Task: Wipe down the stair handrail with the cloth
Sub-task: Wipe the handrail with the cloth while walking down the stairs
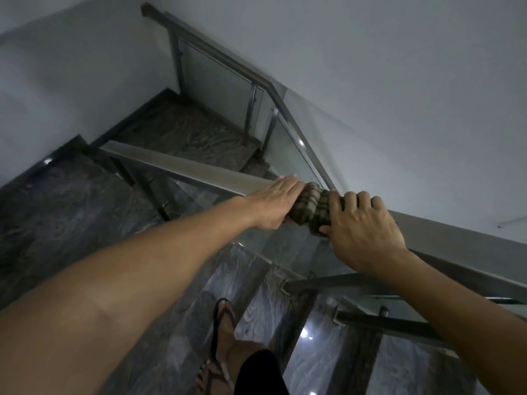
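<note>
A flat grey handrail (182, 165) runs from the left down across the middle of the view to the right. A green checked cloth (309, 206) is bunched and wrapped over the rail. My left hand (278, 205) lies on the rail at the cloth's left end, fingers curled over the far edge and gripping the cloth. My right hand (360, 226) clasps the cloth's right end against the rail. The rail under the cloth is hidden.
Glass panels (288, 143) on metal posts hang below the rail. Dark marble steps (71, 206) descend to the left and a landing (194, 132) lies beyond. A second handrail (228, 61) climbs along the far flight. My sandalled foot (224, 337) stands on a step below.
</note>
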{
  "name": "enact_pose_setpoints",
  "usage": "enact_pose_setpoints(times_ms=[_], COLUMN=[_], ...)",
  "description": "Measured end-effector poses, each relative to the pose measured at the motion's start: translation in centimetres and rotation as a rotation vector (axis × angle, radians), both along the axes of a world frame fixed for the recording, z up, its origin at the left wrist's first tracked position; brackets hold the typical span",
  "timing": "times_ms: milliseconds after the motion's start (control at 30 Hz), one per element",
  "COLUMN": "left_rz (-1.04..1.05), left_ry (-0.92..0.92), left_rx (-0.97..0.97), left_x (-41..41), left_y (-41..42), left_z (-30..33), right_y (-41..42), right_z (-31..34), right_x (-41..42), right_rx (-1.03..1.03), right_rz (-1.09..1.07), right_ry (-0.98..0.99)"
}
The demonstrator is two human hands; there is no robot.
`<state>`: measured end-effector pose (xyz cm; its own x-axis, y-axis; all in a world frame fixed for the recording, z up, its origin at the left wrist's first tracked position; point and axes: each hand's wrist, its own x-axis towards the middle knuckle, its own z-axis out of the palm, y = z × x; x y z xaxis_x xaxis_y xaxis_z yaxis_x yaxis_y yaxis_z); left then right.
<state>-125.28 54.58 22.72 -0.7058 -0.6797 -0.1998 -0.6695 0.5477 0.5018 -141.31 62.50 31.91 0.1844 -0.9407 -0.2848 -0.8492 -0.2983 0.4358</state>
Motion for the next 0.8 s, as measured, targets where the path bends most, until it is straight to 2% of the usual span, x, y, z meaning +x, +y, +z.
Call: enact_pose_setpoints(times_ms=[100, 267, 333, 533, 633, 800], left_rz=[0.011, 0.031, 0.003, -0.123, -0.145, -0.146], left_ry=[0.051, 0.339, 0.398, 0.406, 0.458, 0.502], left_rx=[0.064, 0.094, 0.064, -0.150, -0.156, -0.164], left_x=[2.1, 3.5, 3.7, 4.4, 3.6, 5.2], left_y=[-1.8, -2.4, -2.6, -2.7, -2.6, -3.9], left_z=[-1.2, -3.4, -4.5, -4.8, -5.0, -7.0], right_y=[-1.1, -2.2, -2.2, -1.4, -0.8, -1.4], right_z=[-1.5, -3.3, -3.7, -2.7, -2.0, -2.9], right_x=[1.5, 2.9, 2.7, 0.9, -0.4, 1.1], right_rx=[-0.006, -0.044, -0.053, -0.004, 0.051, 0.064], right_rz=[0.019, 0.038, 0.039, 0.046, 0.059, 0.049], right_ry=[-0.016, -0.029, -0.045, -0.093, -0.043, -0.065])
